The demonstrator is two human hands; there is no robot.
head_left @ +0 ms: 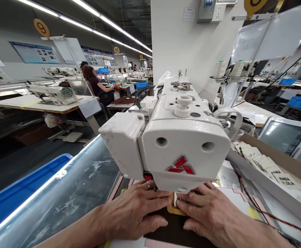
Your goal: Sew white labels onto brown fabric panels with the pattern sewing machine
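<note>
A white sewing machine [186, 151] with a red three-diamond badge stands right in front of me. Under its head, my left hand [137, 210] lies palm down, fingers stretched out and a ring on one of them. My right hand [209, 210] rests opposite, its fingertips on a small pale label [175, 199] with dark lettering, the thumb held apart. Both hands press on dark brown fabric [173, 232]. Between the fingertips shows a yellow-edged plate [174, 209]. The needle and presser foot are hidden behind the machine head.
On the right, a cardboard box [266, 144] holds several printed labels [259, 160], near a tablet-like screen [287, 136]. Thread cones [219, 70] stand behind. A blue bin [23, 189] is at the left edge. Farther back, a person [96, 84] sits at another machine.
</note>
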